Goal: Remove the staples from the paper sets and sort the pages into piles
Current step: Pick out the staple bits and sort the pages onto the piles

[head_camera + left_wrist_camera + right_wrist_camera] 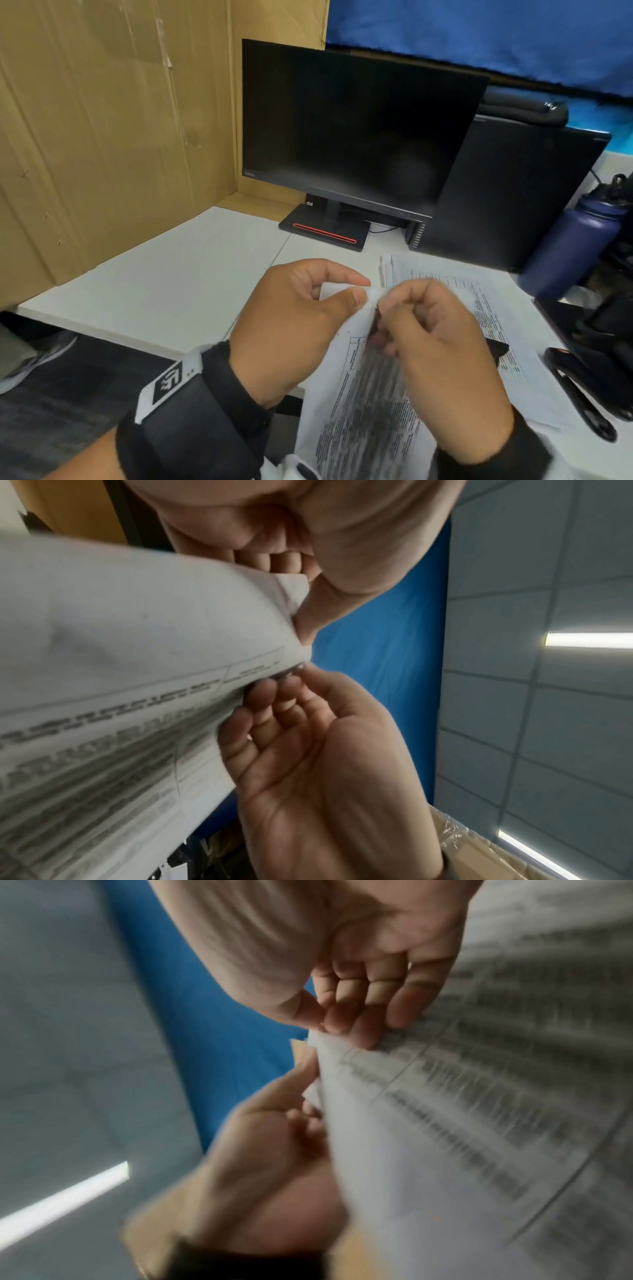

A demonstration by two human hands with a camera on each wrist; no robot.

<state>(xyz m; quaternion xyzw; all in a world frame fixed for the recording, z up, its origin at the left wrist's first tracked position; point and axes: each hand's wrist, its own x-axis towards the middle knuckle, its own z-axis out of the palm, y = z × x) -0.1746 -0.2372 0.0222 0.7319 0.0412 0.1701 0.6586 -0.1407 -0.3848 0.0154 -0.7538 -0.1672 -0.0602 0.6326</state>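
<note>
I hold a stapled paper set (359, 411) of printed pages above the desk's front edge. My left hand (359, 292) pinches its top corner between thumb and forefinger; the left wrist view shows the thumb (308, 615) pressed on the folded corner of the paper set (137, 642). My right hand (387, 310) has its fingers curled and pinches the same corner from the right. In the right wrist view its fingertips (363, 1031) grip the edge of the blurred paper set (445, 1123). No staple shows clearly. A pile of pages (479, 284) lies on the desk behind my right hand.
A black stapler (582, 404) lies at the right on the white desk (171, 274), and a small black object (498, 349) sits on the pile. Behind are a dark monitor (359, 126), a computer tower (513, 195), a blue bottle (572, 246) and a cardboard wall (102, 120).
</note>
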